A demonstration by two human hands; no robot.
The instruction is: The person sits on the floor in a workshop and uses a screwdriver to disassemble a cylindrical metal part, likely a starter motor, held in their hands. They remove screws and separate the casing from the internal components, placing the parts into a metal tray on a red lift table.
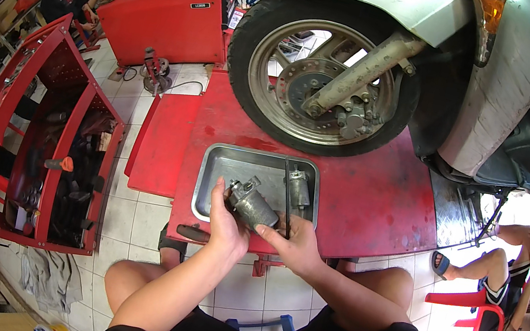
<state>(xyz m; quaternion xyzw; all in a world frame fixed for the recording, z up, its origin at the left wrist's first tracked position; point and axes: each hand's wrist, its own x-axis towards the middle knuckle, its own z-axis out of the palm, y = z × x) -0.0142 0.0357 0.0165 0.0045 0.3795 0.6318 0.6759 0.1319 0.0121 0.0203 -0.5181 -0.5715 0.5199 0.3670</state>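
My left hand (227, 221) is closed round a grey metal cylindrical motor (253, 208), tilted over the near part of a shallow steel tray (210, 169). A bracket-like end of the motor points up and away from me. My right hand (297, 244) is closed at the motor's lower right, its thumb by the motor's end. A thin dark rod (287, 194) stands up from its fingers across the tray; its lower end is hidden in the hand. A second, smaller metal cylindrical part (299, 189) lies in the tray's right side.
The tray rests on a red lift platform (376, 212) below a scooter's front wheel (325, 81). A dark tool handle (193, 233) lies at the platform's near edge. A red tool cart (56, 158) stands left. At right a person sits by a red plastic chair (465, 308).
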